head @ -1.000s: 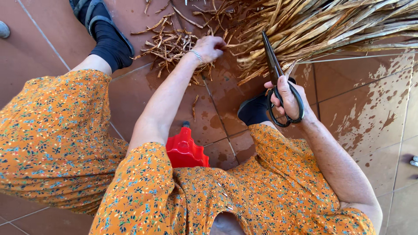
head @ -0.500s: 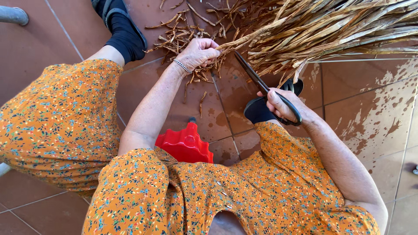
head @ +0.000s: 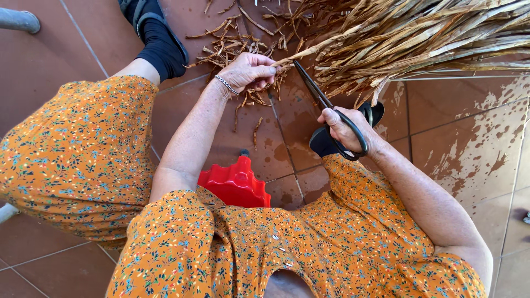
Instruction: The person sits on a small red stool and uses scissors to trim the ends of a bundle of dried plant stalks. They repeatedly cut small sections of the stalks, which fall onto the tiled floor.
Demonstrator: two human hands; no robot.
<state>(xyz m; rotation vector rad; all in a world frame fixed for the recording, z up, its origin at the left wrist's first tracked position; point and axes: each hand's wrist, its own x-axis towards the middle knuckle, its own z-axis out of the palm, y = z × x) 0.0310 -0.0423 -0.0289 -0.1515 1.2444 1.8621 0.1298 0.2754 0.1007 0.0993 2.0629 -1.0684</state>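
Observation:
My left hand (head: 247, 70) grips the end of a dry tan stalk (head: 309, 48) that juts out of a big heap of dried leaves (head: 419, 38). My right hand (head: 345, 129) holds black scissors (head: 326, 107) by the handles. Their blades point up and left, with the tips right beside the stalk, close to my left fingers. I cannot tell whether the blades touch the stalk. A silver bracelet (head: 225, 84) circles my left wrist. Short cut pieces (head: 232, 44) lie on the tiles under and beyond my left hand.
I sit low in an orange flowered dress (head: 83, 160) on a red ribbed stool (head: 234, 182). My feet in dark socks and sandals (head: 157, 33) rest on red-brown floor tiles (head: 475, 143) with pale stains. A grey metal tube (head: 19, 21) is at the top left.
My left hand pulled the stalk end toward me. My right hand brought the scissors down and left, from upright to slanted with the tips at the stalk.

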